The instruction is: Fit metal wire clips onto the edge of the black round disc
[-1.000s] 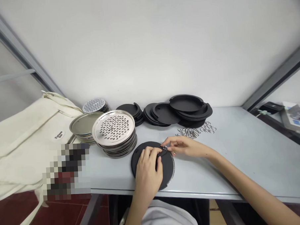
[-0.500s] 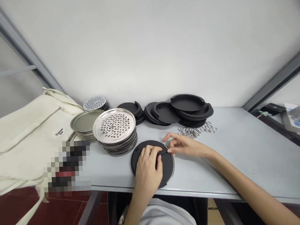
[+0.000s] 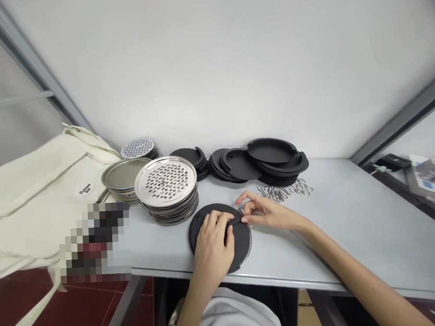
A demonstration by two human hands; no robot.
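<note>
A round black disc [image 3: 209, 216], with a thin metal rim showing along its right side, lies flat near the table's front edge. Pressing on it from above, my left hand [image 3: 214, 242] has its fingers curled and its thumb and fingertips close to a raised dark strip near the right edge. My right hand [image 3: 265, 213] is at the disc's upper right edge, pinching a small metal clip [image 3: 241, 212] between thumb and fingers. The clip's lower part is mostly hidden by the fingers, and I cannot tell whether it is hooked to the disc.
Left of the disc are a stack of round metal graters [image 3: 166, 182] and a stack of metal lids [image 3: 126, 174]. Black round trays [image 3: 272, 151] pile up by the wall. Behind my right hand lie loose metal clips [image 3: 274, 193]. A cream bag [image 3: 42, 190] covers the left end.
Both hands keep nearly the same pose. My right fingers have shifted slightly on the metal clip, which stands more upright at the disc's edge. The view has moved a little.
</note>
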